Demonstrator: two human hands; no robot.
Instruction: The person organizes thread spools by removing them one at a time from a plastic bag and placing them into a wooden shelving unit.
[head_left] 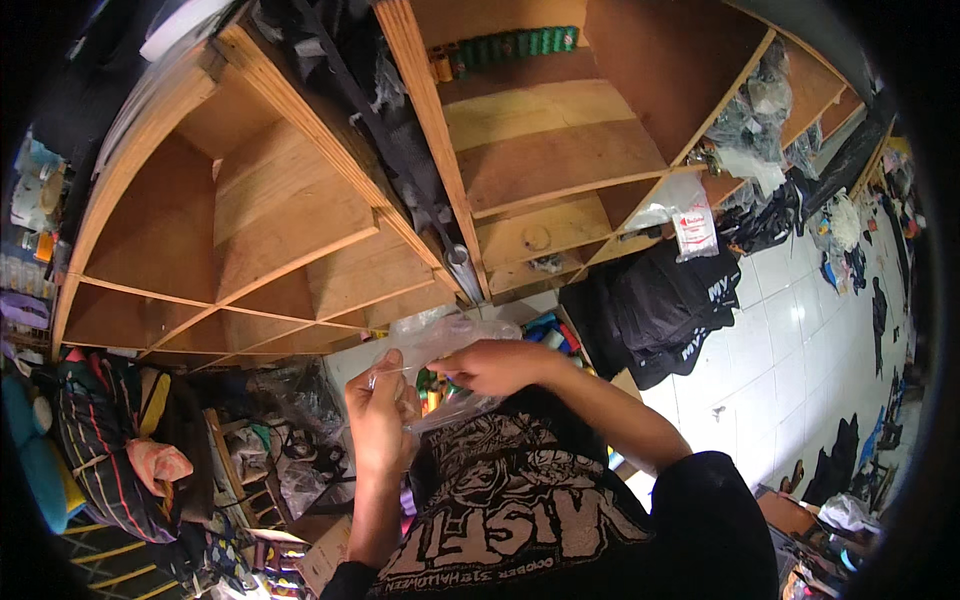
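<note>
We hold the clear plastic bag [450, 345]: left hand [380, 415] and right hand [495, 365] both pinch its mouth; widening it seems next.

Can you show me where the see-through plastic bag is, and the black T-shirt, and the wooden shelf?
plastic bag [455, 335], head view, crinkled top part above the hands
black T-shirt [510, 500], head view, printed front
wooden shelf [280, 215], head view, bare board

Thin clear glossy plastic bag [450, 345], matt bare plywood shelving [290, 215], black cotton shirt [520, 500] printed matt white, glossy white floor tiles [800, 350], folded black cloth [660, 300]
</note>
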